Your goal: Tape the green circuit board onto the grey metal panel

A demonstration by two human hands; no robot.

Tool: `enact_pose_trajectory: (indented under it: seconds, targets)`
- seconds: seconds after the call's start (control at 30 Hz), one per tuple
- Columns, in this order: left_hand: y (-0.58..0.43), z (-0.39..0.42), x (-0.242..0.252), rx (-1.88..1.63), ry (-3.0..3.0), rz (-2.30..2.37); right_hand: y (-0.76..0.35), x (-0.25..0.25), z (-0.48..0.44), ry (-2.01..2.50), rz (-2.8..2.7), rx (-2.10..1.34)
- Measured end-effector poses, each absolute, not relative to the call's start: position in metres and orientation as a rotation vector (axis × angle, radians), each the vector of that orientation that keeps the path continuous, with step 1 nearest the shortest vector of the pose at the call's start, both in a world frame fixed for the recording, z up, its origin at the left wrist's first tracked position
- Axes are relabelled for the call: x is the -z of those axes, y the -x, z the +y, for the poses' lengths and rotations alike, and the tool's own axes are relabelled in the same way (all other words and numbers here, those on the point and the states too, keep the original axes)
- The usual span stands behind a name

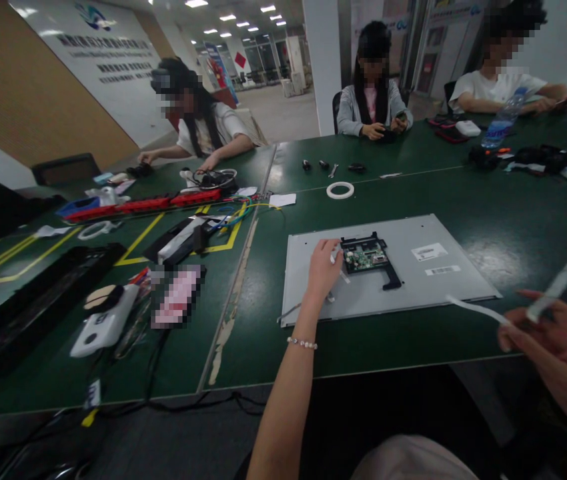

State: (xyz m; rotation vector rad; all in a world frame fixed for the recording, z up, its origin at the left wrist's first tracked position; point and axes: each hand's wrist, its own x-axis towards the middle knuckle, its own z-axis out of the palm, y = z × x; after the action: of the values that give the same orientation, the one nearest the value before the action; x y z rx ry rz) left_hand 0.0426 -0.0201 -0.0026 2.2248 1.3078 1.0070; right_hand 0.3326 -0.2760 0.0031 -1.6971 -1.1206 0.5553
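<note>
A flat grey panel [303, 303], which looks like the back of a display, lies on the table in front of me. Fixed on it is a green circuit board [363, 257] in a black bracket [392, 275]. My left hand [324, 268] rests on the panel at the board's left side, its fingers curled together over something small and whitish that I cannot make out. Off the panel's right corner, my right hand [551, 343] pinches a white strip of tape [478, 308]; one end reaches the panel's front edge, and another stretch sticks up between the fingers.
A roll of white tape [340, 191] lies behind the panel, near a small wrench [333, 171]. To the left are a phone [178, 297], a white device [106, 320], a long black tray [38, 300] and loose wires. Several people sit across the table; a water bottle [503, 120] stands far right.
</note>
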Motion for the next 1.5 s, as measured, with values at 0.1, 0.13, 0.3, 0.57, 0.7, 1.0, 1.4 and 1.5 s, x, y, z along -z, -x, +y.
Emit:
enact_pose_trajectory:
  seconds: [0.1,0.13,0.3,0.57,0.7,1.0,1.4,1.5]
  targets:
    - [-0.055,-0.033,-0.011,-0.899,-1.989,0.998,-0.296,-0.023,-0.233,1.427,-1.273,-0.938]
    - [-0.058,-0.037,-0.015,-0.835,-1.929,0.883,-0.285,-0.028,-0.220,1.359,-1.313,-1.041]
    - [-0.058,-0.052,-0.029,-0.527,-1.738,0.433,-0.256,-0.037,-0.165,1.203,-1.520,-1.187]
    - [-0.049,-0.043,-0.020,-0.646,-1.669,0.708,-0.265,-0.030,-0.091,1.201,-1.730,-0.942]
    - [-0.049,-0.036,-0.014,-0.812,-1.683,0.842,-0.278,-0.016,-0.064,1.203,-1.659,-0.820]
    - [-0.048,-0.035,-0.002,-0.791,-2.540,1.021,-0.281,0.020,-0.056,1.016,-1.609,-0.845]
    - [-0.060,-0.057,-0.014,-0.960,-3.315,0.856,-0.289,-0.002,-0.079,0.840,-1.557,-0.904]
    - [-0.060,-0.060,-0.018,-1.027,-3.345,0.818,-0.291,-0.011,-0.082,0.818,-1.513,-0.978]
